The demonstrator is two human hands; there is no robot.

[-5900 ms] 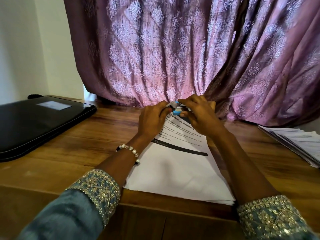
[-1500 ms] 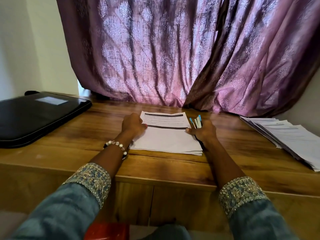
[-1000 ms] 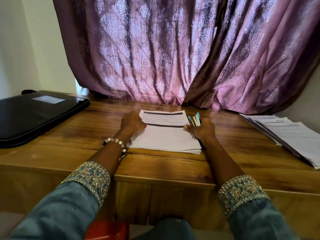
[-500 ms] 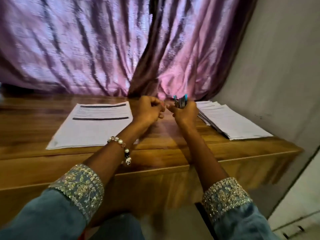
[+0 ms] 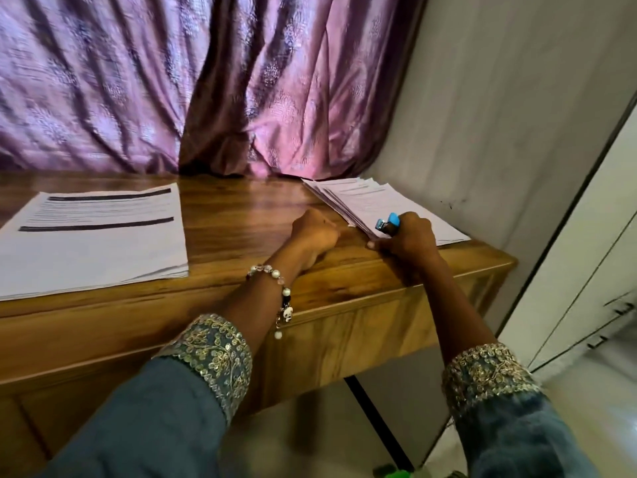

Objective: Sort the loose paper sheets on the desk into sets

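A wooden table (image 5: 241, 215) runs across the scene under a purple patterned curtain (image 5: 206, 81). On its left part lies a neat stack of paper sheets (image 5: 93, 236), squared up, its near edge close to the table's front edge. The top sheet carries two dark horizontal bars and lines of small print between them; the print is too blurred to read.

At the far right corner of the table, against the grey wall (image 5: 499, 115), lies a second pile of sheets (image 5: 365, 198), fanned so that several edges show along its left side. Faint lines of print cross its top sheet, also unreadable.

The person's right hand (image 5: 410, 239) rests on the near end of this fanned pile, its fingers curled round a small stapler (image 5: 389, 224) with a blue top and a metal nose that points up and to the left. No brand or label can be made out on it. The thumb tip touches the pile's left edge.

The left hand (image 5: 313, 232) sits on the bare wood just left of the fanned pile, its fingers curled into a loose fist that holds nothing visible. A bead bracelet (image 5: 279, 291) with a small white charm hangs at that wrist. Both forearms come out of blue sleeves with gold embroidered cuffs (image 5: 213, 350).

At the far right stands a white cabinet (image 5: 593, 236) with dark handles.
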